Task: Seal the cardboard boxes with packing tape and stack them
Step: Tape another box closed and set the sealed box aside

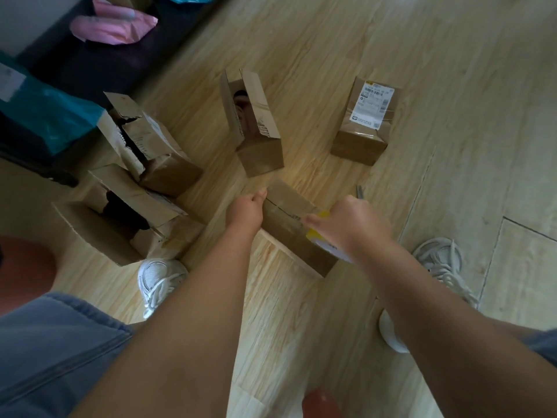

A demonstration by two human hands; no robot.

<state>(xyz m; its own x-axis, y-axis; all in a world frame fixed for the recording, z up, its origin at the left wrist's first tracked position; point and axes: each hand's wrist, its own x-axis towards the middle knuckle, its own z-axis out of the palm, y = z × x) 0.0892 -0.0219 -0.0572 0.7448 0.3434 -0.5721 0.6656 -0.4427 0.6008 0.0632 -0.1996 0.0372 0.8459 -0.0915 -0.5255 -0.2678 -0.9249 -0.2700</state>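
The work looked barely past its start. The near box (286, 224) lay on the floor (331, 40) between the person's shoes, flaps folded shut. The left hand (245, 211) was curled on its left end, thumb on the top edge. The right hand (352, 224) gripped a yellow tape roll (316, 235) over its right end. Whether any tape was already stuck down could not be told.

At far right, the labelled box (364, 122) stood closed, with what looked like clear tape across it. The middle box (256, 125) gaped open with something dark inside. At left, two torn boxes (141, 146) sat touching, both open. The nearer one's inside was dark, and its contents could not be made out.

Nothing was stacked yet. Scissors (359, 191) lay just beyond the right hand.
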